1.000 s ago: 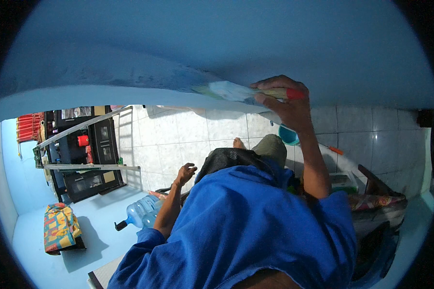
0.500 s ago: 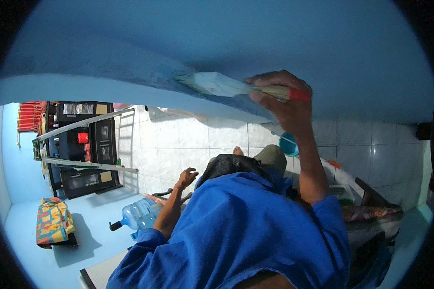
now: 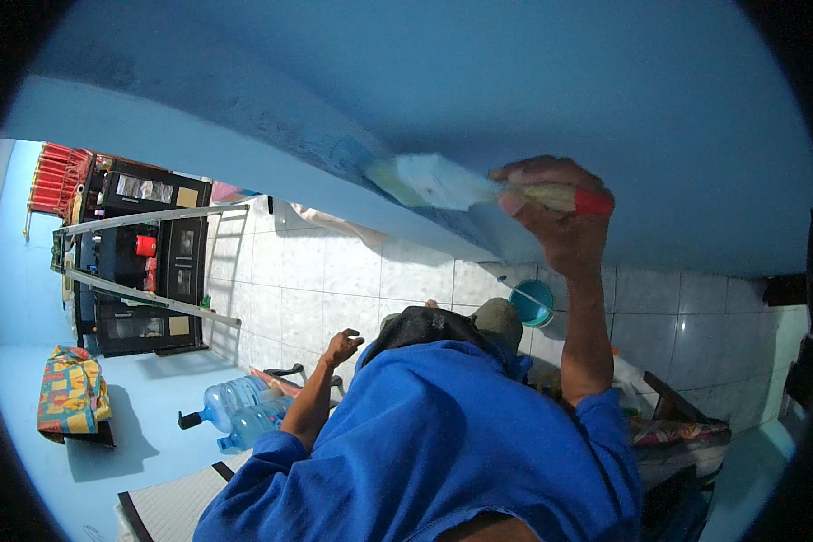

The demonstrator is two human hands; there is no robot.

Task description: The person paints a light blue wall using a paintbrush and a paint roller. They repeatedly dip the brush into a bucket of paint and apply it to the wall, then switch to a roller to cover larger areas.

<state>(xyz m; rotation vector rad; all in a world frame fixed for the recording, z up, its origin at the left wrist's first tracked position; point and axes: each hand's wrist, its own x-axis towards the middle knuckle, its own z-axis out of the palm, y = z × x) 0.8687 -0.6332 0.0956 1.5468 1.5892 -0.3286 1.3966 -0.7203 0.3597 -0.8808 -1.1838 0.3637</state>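
A flat paintbrush (image 3: 452, 183) with a wooden, red-ended handle is in my right hand (image 3: 565, 221), raised in front of me. My fingers and thumb pinch its handle. The pale metal band is smeared with light blue. Its bristles lie against the blue wall (image 3: 479, 81), close to a long edge running down from the upper left; a darker streaky band shows beside them. Lower and to the left, my left hand (image 3: 342, 347) hangs in the air beside my body, fingers loosely bent and apart, holding nothing.
A teal bucket (image 3: 531, 316) with a stick across it stands on the white tiled floor (image 3: 352, 271). At left are a metal ladder (image 3: 158, 219), a black cabinet (image 3: 149, 334), clear blue water jugs (image 3: 244, 408) and a colourful cloth-covered thing (image 3: 70, 395). Wooden furniture (image 3: 682, 402) is at right.
My right hand and the brush have shifted slightly right and down in view. The whole view has tilted, so the wall edge runs steeper and more of the bucket shows.
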